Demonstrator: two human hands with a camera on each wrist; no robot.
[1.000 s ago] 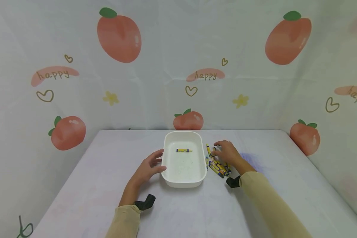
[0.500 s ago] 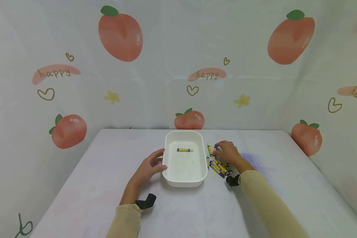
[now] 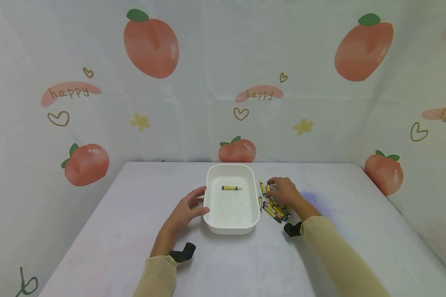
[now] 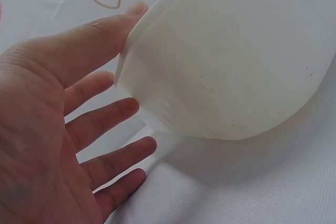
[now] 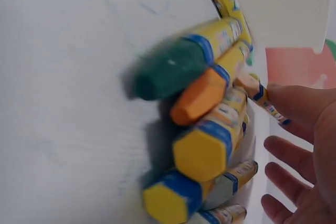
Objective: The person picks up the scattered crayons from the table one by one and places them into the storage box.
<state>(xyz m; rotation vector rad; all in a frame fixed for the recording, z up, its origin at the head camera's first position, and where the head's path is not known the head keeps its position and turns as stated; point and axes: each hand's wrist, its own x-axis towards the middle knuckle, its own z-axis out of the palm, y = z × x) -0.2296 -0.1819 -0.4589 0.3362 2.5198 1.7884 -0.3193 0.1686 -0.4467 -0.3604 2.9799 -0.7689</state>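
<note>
My left hand (image 3: 186,209) rests at the left side of a white plastic tub (image 3: 231,228). In the left wrist view its thumb (image 4: 100,35) touches the rim, and the fairly straight fingers spread along the tub's outer wall. A yellow-wrapped crayon (image 3: 231,188) lies crosswise inside the tub. Right of the tub, my right hand (image 3: 285,192) pinches a peach-tipped crayon (image 5: 258,92) by the thumb; the index finger is mostly hidden behind. Close beside it lie a dark green crayon (image 5: 170,72), an orange crayon (image 5: 202,94) and several others.
A light cloth covers the table (image 3: 126,231), with a blue smudge (image 3: 316,202) right of the crayons. A patterned fabric wall (image 3: 193,136) rises behind the table. A thin crayon (image 3: 260,202) lies close along the tub's right wall.
The right hand's fingers have come together on a crayon in the heap. My left hand stays at the tub, and the camera view has shifted slightly.
</note>
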